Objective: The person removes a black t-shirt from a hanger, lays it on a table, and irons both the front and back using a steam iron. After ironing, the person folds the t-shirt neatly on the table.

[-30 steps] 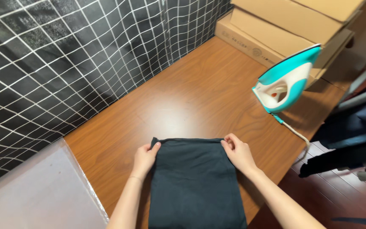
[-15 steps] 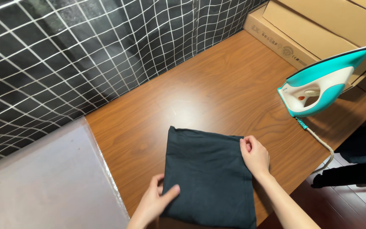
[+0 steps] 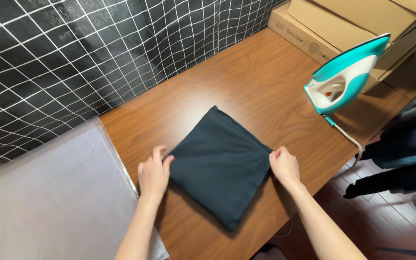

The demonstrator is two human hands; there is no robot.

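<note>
Cloth: a dark folded cloth [image 3: 220,163] lies flat near the middle of the frame, turned like a diamond, one corner toward the tiled wall and one toward the lower edge.
Left hand: the left hand [image 3: 153,174] rests flat at the cloth's left corner, fingers loosely spread, fingertips touching the cloth edge and the palm on the wood.
Right hand: the right hand [image 3: 283,165] is curled at the cloth's right corner, fingers folded in and pinching the edge of the cloth.
Table: a brown wooden table [image 3: 246,86] carries everything; it runs from lower left to upper right.
Plastic sheet: a clear plastic sheet [image 3: 49,192] lies in the lower left of the frame, just beside the left hand; its edge passes under the left forearm.
Iron: a teal and white iron [image 3: 345,74] stands on end at the right of the frame, well apart from the cloth.
Cord: a pale cord [image 3: 347,138] drops from the iron over the table's right edge, near the right hand.
Boxes: cardboard boxes [image 3: 343,29] are stacked at the upper right, behind the iron.
Wall: a black wall with a white grid [image 3: 73,53] fills the upper left.
Clothes: dark clothes [image 3: 405,149] hang at the right edge, off the table.
In the way: nothing lies on the cloth besides the two hands at its corners.
</note>
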